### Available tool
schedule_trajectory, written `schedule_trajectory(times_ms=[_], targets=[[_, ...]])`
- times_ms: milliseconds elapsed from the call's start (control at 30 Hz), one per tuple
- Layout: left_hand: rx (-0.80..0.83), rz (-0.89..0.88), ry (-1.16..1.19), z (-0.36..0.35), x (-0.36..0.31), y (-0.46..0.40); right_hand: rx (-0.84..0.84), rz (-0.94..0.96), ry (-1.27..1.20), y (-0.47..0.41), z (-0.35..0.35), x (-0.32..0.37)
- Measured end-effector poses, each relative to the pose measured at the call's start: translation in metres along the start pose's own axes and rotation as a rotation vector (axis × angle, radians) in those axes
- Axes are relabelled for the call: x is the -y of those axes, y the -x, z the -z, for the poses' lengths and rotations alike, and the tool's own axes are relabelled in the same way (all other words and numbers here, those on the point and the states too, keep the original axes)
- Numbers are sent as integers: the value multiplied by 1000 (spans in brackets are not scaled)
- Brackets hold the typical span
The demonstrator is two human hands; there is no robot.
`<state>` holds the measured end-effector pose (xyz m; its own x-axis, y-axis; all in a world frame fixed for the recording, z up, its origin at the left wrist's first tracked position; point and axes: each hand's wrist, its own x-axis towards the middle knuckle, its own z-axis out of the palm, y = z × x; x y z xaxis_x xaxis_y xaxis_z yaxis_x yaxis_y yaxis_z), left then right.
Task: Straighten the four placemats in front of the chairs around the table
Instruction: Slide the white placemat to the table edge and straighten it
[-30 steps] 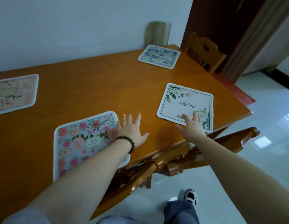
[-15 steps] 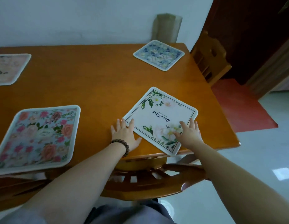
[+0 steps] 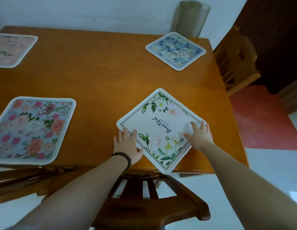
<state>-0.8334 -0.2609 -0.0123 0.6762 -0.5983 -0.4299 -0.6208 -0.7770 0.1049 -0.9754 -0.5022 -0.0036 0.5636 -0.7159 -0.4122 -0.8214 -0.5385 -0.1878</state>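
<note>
A white placemat (image 3: 161,125) with green leaves and dark script lies skewed like a diamond near the table's front edge; its near corner pokes over the edge. My left hand (image 3: 127,145) lies flat with spread fingers on its left corner. My right hand (image 3: 200,135) presses flat on its right corner. A pink-flowered placemat (image 3: 31,128) lies at the front left. A pale pink placemat (image 3: 11,50) sits at the far left, cut by the frame. A blue-flowered placemat (image 3: 176,50) lies turned at the far right.
The orange wooden table (image 3: 98,80) stands against a white wall. A dark wooden chair (image 3: 151,201) is tucked in right below my hands, another chair (image 3: 28,180) at the left, a lighter chair (image 3: 235,60) at the table's right end. A red mat (image 3: 260,118) covers the floor there.
My view has shifted right and over the white placemat. Both hands went from the table edge onto its corners, and the mat has turned from nearly square to a diamond angle.
</note>
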Motion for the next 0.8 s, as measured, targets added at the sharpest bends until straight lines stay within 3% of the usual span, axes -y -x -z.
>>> schedule_trajectory(times_ms=[333, 800], targets=[[-39, 26, 73, -21, -14, -16, 26, -6, 8, -56, -1, 1], [11, -56, -24, 32, 56, -94, -60, -68, -4, -15, -38, 49]])
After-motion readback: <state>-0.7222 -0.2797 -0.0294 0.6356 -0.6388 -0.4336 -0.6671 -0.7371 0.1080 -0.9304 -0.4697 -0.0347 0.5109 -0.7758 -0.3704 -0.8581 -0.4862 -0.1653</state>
